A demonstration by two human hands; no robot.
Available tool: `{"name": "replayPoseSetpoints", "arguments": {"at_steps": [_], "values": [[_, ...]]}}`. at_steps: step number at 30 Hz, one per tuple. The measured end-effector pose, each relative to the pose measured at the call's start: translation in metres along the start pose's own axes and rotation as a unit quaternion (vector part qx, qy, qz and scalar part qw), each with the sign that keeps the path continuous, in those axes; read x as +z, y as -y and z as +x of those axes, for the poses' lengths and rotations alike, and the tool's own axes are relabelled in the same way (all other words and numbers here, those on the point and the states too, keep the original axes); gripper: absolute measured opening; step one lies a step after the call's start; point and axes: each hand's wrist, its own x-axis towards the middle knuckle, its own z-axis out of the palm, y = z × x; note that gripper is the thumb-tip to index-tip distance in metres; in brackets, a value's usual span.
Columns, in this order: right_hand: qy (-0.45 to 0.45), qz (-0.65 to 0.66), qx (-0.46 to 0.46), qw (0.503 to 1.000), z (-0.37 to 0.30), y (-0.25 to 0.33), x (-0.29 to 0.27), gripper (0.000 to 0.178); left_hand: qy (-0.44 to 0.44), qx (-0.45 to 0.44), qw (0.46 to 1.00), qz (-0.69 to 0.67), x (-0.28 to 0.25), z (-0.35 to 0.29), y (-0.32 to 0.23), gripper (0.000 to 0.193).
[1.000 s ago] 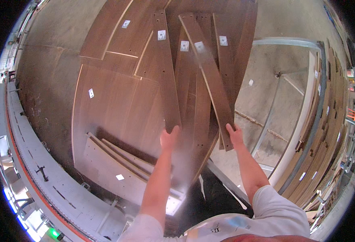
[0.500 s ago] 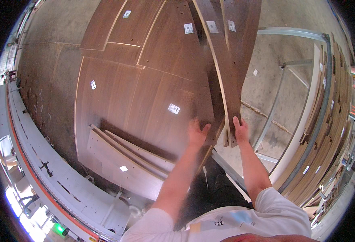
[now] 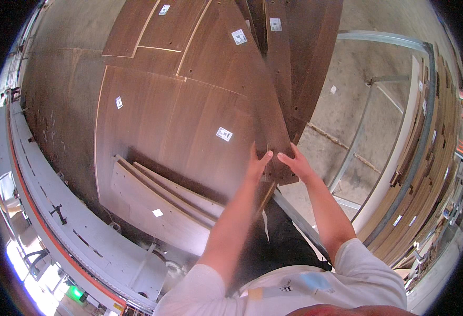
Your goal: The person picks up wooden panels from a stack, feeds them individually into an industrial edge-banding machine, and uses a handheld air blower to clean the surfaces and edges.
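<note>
1. Grasping the left edge of a long brown board (image 3: 268,97) at its near end with the left hand (image 3: 258,167), resting the thumb on top.
2. Gripping the opposite edge at the same end with the right hand (image 3: 296,164), laying the thumb on the upper face, just beside the left thumb.
3. Holding the long brown board by the near-right corner of the panel stack (image 3: 152,121), slanting its far end leftward.
4. Showing a white label (image 3: 239,37) toward the far end.
5. Overlapping a second brown board (image 3: 280,63) near the stack's right edge.
6. Carrying several loose boards (image 3: 142,197) along the stack's near edge, toward the near-left corner.
7. Showing a metal frame (image 3: 384,36) and a board pile (image 3: 436,147) beyond the right edge.
8. Flanking the left edge with a grey machine (image 3: 110,258).
</note>
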Motion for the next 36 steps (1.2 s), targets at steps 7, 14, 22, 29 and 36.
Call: {"name": "replayPoseSetpoints", "arguments": {"at_steps": [7,14,22,29,36], "values": [[-0.073,0.053,0.007,0.996,0.014,0.026,0.034,0.100,-0.058,-0.092,0.989,-0.101,-0.001,0.002,0.013,0.111],[-0.026,-0.047,-0.048,0.997,-0.046,0.001,0.050,0.093,0.021,-0.054,0.997,0.053,-0.017,-0.092,-0.008,0.102],[0.060,0.296,0.061,0.951,-0.002,0.046,0.045,0.092,0.000,-0.085,0.995,0.060,-0.036,-0.250,-0.065,0.100],[0.104,0.345,0.136,0.923,-0.073,0.081,0.125,0.097,-0.118,-0.087,0.938,0.313,-0.047,-0.378,-0.102,0.112],[0.314,0.422,0.094,0.845,-0.205,0.024,0.200,0.105,-0.247,-0.113,0.853,0.446,-0.035,-0.564,-0.052,0.119]]}}
